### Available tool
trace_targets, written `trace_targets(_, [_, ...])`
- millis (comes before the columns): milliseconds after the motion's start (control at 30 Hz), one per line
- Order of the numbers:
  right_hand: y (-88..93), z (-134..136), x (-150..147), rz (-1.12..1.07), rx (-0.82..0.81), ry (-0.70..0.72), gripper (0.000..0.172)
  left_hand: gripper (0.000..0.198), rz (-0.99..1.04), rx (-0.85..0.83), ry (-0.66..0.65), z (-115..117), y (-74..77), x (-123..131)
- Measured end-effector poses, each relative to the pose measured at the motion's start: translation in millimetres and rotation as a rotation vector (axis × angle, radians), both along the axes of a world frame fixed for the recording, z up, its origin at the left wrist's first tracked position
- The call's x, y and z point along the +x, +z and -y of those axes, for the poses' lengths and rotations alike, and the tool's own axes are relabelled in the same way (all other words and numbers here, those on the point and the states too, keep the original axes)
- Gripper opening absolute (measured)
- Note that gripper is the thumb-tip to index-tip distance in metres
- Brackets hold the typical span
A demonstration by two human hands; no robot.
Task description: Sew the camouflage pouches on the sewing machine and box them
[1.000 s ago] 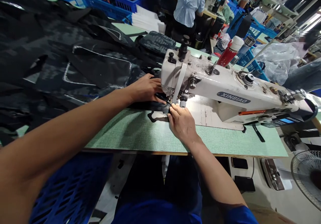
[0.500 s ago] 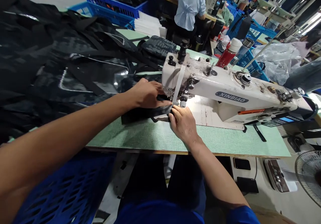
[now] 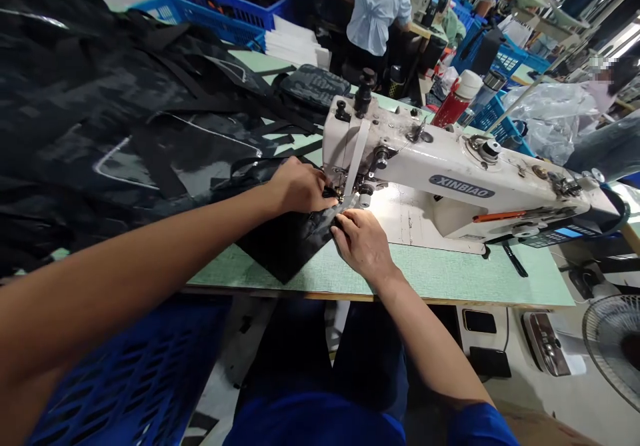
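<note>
A dark camouflage fabric piece (image 3: pixel 283 249) lies at the needle end of the white sewing machine (image 3: pixel 400 149), one corner hanging toward the table's front edge. My left hand (image 3: pixel 300 187) is closed on the fabric just left of the presser foot, its thumb pointing at the foot. Close to the foot on the near side, my right hand (image 3: pixel 364 243) pinches the fabric edge with curled fingers. A pale grey binding strip (image 3: pixel 357 159) runs down the machine head to the fabric between both hands. The needle itself is hidden.
A heap of dark camouflage fabric (image 3: pixel 125 113) covers the table's left side. Behind the machine stand a red bottle (image 3: pixel 457 99) and a small camouflage pouch (image 3: pixel 315 83). A black tool (image 3: pixel 515 261) lies right. Another person (image 3: pixel 377 9) sits beyond. A blue crate (image 3: pixel 135 373) stands below left.
The fabric has turned, and its corner now points toward the table's front edge. My right hand has shifted slightly left with the edge; my left hand stays beside the foot.
</note>
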State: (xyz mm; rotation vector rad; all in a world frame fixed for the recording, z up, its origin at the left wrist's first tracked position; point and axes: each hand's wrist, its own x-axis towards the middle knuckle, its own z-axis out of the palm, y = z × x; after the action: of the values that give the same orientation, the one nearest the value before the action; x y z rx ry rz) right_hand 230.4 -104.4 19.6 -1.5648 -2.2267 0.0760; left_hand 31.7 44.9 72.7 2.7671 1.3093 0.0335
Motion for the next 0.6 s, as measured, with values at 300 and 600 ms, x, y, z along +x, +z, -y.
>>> trace_targets(300, [-4.6,-3,4,-0.025,-0.026,-0.072,0.031,0.054,0.206,0.051,0.065,5,-38.3,0])
trace_targets(600, [0.1,7,7,-0.020,-0.002,-0.054,0.037,0.042,0.072,-0.068,0.126,16,-4.1,10])
